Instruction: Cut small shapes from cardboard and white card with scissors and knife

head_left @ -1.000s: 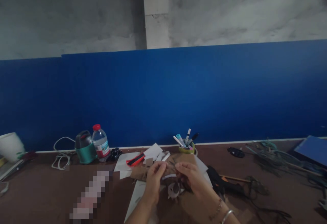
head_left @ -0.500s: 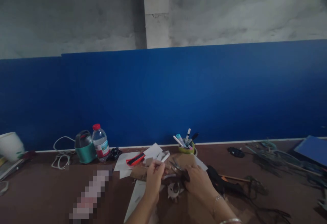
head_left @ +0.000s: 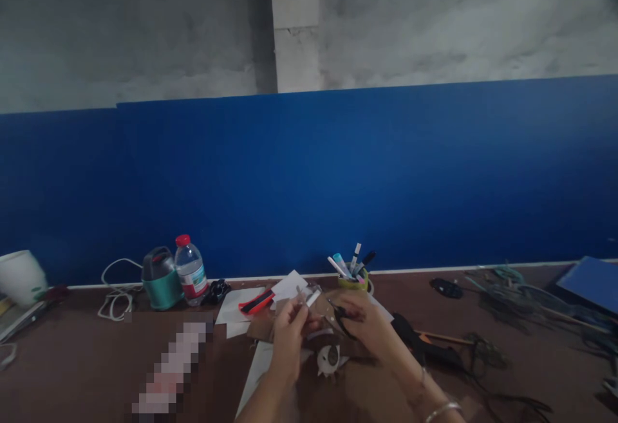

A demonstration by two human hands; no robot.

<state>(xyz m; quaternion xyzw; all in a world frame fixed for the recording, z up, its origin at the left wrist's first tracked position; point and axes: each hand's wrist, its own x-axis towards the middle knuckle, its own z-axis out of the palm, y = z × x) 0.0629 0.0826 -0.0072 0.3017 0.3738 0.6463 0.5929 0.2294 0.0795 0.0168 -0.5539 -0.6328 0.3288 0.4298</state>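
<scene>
My left hand point(head_left: 288, 339) is closed in a pinch, with a small piece of white paper point(head_left: 313, 297) at its fingertips; the fingers hide part of it. To the right, my right hand point(head_left: 371, 321) grips the dark handles of a pair of scissors point(head_left: 342, 323), whose blades point toward the left hand. Below and between the hands lies a white cut-out shape point(head_left: 328, 361) with a round opening or ring. Brown cardboard point(head_left: 261, 325) and a white sheet point(head_left: 258, 371) lie beneath and beside the left arm.
A red and black utility knife point(head_left: 256, 302) rests on white papers point(head_left: 234, 304). Behind stands a pen holder point(head_left: 361, 281) with several markers. A water bottle point(head_left: 190, 272) and teal container point(head_left: 161, 290) are at left. A black glue gun point(head_left: 427, 349) and tangled cables point(head_left: 531, 300) lie right.
My right hand has lifted and turned, so the scissors' dark handles show more plainly. The left hand has shifted slightly and its fingers have curled.
</scene>
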